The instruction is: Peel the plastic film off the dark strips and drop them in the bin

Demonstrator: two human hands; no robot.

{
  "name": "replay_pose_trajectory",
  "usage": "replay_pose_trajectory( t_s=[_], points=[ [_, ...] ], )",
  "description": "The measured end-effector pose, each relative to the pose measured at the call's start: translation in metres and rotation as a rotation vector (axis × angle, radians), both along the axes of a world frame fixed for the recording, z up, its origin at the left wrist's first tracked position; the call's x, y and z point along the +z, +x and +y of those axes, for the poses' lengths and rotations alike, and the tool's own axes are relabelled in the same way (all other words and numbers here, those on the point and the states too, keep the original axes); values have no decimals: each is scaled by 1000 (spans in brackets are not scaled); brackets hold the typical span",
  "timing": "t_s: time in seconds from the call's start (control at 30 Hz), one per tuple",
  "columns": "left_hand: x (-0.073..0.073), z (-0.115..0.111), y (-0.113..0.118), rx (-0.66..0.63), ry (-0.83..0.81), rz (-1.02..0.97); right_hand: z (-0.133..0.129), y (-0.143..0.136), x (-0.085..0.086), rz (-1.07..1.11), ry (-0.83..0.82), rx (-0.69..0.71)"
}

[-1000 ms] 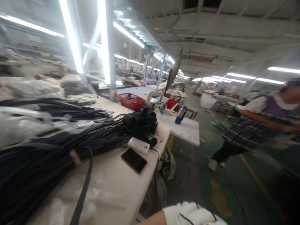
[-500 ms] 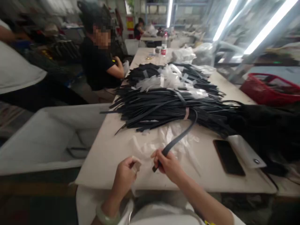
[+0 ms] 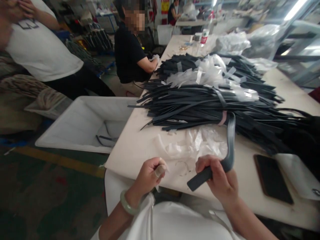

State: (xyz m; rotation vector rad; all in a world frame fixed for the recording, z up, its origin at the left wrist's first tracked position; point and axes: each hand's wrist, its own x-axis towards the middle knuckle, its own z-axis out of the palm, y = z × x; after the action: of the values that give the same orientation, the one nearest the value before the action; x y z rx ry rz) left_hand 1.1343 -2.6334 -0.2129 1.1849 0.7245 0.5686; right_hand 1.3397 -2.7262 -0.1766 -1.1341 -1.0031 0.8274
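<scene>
In front of me, my right hand (image 3: 220,180) is closed around a flat dark strap (image 3: 231,140). The strap's squared end sticks out to the left of my fingers, while its other part curves up toward the pile. To the left, my left hand (image 3: 152,173) is closed in a pinch near the table edge, a beige wrap around one finger. A whitish, see-through scrap shows at its fingertips, too blurred to name. Beyond both hands lies a large pile of dark straps (image 3: 185,106), one bundle bound with a pink band (image 3: 222,118). Crumpled clear plastic strips (image 3: 197,143) lie before the pile.
A white bin (image 3: 75,133) with a few dark strips stands left of the table (image 3: 130,146). A phone (image 3: 272,178) and a pale pouch (image 3: 295,173) lie at right. A bottle (image 3: 204,36) stands far back. One person sits at the table's left; another stands nearer.
My view has swung left and down. My right hand has turned, and the strap's end now extends farther out, pointing left. My left hand stays pinched.
</scene>
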Motion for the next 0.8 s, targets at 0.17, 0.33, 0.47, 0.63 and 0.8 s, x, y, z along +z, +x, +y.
replay_pose_trajectory(
  t_s=[0.17, 0.33, 0.47, 0.63, 0.8],
  points=[
    [4, -2, -3, -67, -37, -57, -13, -9, 23, -144, 173, 150],
    [6, -1, -3, -85, -35, -66, -13, -14, 30, -475, 234, 265],
    [9, 0, -3, -95, -17, -47, 1, -18, 14, -344, 95, 58],
    [12, 0, -3, -119, 27, -33, 9, -21, 7, -313, 36, -7],
    [15, -1, -1, -153, 86, -1, 12, -20, 9, -326, -25, 10]
  ],
)
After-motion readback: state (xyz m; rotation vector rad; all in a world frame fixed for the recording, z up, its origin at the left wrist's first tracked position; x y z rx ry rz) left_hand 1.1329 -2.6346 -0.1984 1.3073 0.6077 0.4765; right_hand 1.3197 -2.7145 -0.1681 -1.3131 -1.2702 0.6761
